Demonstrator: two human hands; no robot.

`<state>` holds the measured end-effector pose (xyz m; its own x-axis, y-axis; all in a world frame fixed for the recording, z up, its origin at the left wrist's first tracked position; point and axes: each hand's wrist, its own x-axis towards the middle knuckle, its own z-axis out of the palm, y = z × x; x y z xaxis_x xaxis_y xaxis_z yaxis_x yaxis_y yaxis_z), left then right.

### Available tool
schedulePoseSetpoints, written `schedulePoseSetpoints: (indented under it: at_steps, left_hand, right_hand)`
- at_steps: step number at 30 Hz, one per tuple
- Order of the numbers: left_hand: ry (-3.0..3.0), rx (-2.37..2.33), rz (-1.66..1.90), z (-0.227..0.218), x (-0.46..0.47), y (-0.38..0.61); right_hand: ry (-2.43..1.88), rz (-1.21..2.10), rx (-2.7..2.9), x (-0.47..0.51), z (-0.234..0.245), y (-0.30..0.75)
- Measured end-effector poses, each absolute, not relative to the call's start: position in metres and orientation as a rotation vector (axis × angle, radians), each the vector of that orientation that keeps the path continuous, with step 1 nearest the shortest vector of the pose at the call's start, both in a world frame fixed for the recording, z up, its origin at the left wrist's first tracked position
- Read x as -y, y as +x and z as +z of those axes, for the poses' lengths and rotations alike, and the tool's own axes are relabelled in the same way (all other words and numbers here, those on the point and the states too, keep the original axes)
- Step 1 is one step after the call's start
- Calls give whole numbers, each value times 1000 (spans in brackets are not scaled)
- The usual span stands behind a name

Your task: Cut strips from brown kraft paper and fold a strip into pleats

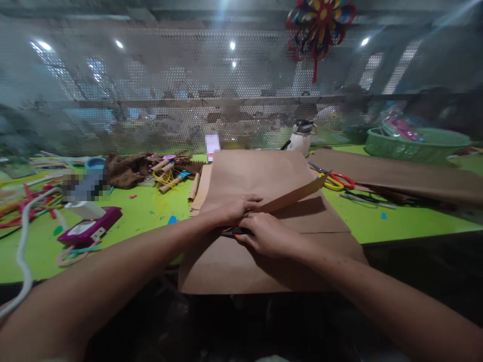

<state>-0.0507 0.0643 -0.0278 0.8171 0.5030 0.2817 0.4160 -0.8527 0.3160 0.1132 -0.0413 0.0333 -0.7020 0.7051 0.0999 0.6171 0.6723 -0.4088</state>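
A large sheet of brown kraft paper (260, 173) lies over the table and hangs past its front edge. My left hand (241, 207) presses flat on it with the fingers stretched to the right. Close below, my right hand (266, 234) is closed around a slim black cutter knife (228, 233) with an orange part by the thumb; its blade cannot be made out. To the right of both hands, a paper flap (298, 195) stands up from the sheet, casting a shadow. Below it, a straight paper edge runs to the right.
Scissors with red and yellow handles (341, 180) lie right of the paper. Behind are a white bottle (300, 138) and a green basket (415, 143). Left are a purple power strip (90, 226), a white cable (24, 241) and paper rolls (166, 178). More brown paper (407, 173) lies at right.
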Motion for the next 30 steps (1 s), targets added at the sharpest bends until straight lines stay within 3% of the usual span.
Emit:
schedulePoseSetpoints:
  at_steps: [12,17,30]
  left_hand:
    - [2674,-805,398,-29,-74,-52]
    - [2733,-793,517,-28,-66,-48]
    - [2638,-800,451,-11,-57,-49]
  right_hand:
    - [-1147,287,2668,54,30,80]
    - [-1057,221,2667,58,28,67]
    - [-1061,427,2673,79,49,125]
